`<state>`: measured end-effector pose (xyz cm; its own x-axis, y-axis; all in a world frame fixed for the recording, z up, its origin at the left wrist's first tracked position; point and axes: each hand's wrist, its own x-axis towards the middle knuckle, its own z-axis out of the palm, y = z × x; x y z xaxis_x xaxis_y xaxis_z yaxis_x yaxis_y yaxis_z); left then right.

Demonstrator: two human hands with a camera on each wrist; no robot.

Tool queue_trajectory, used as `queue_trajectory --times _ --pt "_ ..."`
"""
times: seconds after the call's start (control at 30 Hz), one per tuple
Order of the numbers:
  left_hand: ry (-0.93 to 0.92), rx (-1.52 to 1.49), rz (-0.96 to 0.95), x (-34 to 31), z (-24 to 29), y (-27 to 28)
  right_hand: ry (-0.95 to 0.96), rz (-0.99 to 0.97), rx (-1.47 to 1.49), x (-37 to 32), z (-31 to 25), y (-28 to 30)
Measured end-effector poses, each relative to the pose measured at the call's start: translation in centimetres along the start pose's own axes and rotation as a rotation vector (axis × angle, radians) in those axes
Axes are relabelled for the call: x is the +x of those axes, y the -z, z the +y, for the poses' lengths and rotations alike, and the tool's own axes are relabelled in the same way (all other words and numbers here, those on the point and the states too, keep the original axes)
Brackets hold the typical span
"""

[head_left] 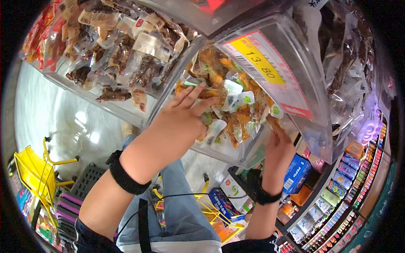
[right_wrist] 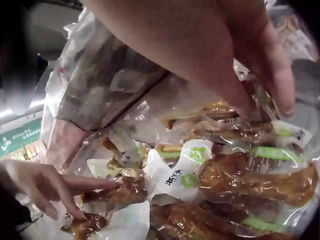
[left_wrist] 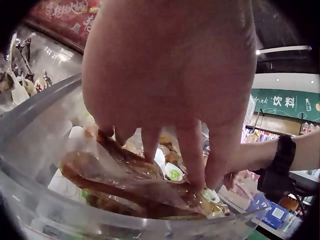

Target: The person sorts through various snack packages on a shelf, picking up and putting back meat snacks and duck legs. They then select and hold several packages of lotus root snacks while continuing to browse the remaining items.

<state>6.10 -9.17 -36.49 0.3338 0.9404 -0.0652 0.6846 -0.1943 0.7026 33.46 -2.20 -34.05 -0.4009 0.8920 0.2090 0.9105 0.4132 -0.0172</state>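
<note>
Seen from the head camera, the left grip (head_left: pixel 179 122) lies released, fingers straight and spread, on the pile of snack packets (head_left: pixel 236 109) in a clear plastic bin (head_left: pixel 230 157). The right grip (head_left: pixel 279 147) reaches into the same bin at its near right corner. Its fingers go in among the packets, and from here I cannot tell whether they grasp anything. A raised lid with a yellow price label (head_left: pixel 259 63) stands over the bin. A neighbouring bin of dark packets (head_left: pixel 118 55) sits to the left, and a yellow cart (head_left: pixel 36 175) stands on the floor below.

The left wrist camera shows the left grip (left_wrist: pixel 170 75) from behind. Its fingertips (left_wrist: pixel 197 180) press down on a long brown packet (left_wrist: pixel 135 185) just inside the bin's wall (left_wrist: pixel 55 217). The other arm's black wristband (left_wrist: pixel 280 167) shows at the right.

In the right wrist view the right grip (right_wrist: pixel 215 50) rests on the clear wrappers, fingers long rather than clenched. Below it lie packets with green-and-white labels (right_wrist: pixel 187 175). At the lower left, the left grip's (right_wrist: pixel 40 187) fingers touch a small brown packet (right_wrist: pixel 117 192).
</note>
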Motion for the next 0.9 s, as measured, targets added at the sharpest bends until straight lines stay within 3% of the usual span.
queue_trajectory --times 0.1,0.2,0.3,0.4,0.5,0.53,0.63,0.67,0.77,0.9 --pt "0.003 0.018 0.009 0.1 0.2 0.0 -0.116 -0.133 -0.062 -0.7 -2.1 5.6" --pt "0.010 0.009 0.023 0.0 0.2 -0.2 -0.338 -0.217 0.071 -2.1 -3.5 9.3" --pt "0.007 0.009 0.027 0.1 0.1 -0.2 -0.666 -0.258 0.552 -3.2 -4.8 10.5" --pt "-0.010 -0.001 0.032 0.0 -0.3 -0.4 -0.850 -0.315 0.773 -3.3 -5.9 8.4" --pt "-0.019 -0.007 0.035 -0.2 -0.5 -0.4 -0.499 -0.449 0.138 -3.4 -5.2 6.5" --pt "-0.019 0.004 0.033 -0.2 -0.5 -0.4 -0.297 -0.367 0.044 -3.1 -5.2 5.9" --pt "-0.006 0.003 0.035 -0.1 -0.2 -0.4 -0.322 -0.456 0.292 -1.8 -7.3 4.5" --pt "0.000 -0.002 0.038 -0.1 -0.2 -0.3 -0.207 -0.497 0.280 -1.5 -7.7 3.5" --pt "-0.009 0.006 0.061 -0.2 -0.4 -0.6 -0.118 -0.580 0.232 -1.6 -6.9 -0.2" --pt "-0.007 0.061 0.066 -0.1 -0.4 -0.7 -0.161 -0.673 0.221 -0.7 -5.3 -1.8"
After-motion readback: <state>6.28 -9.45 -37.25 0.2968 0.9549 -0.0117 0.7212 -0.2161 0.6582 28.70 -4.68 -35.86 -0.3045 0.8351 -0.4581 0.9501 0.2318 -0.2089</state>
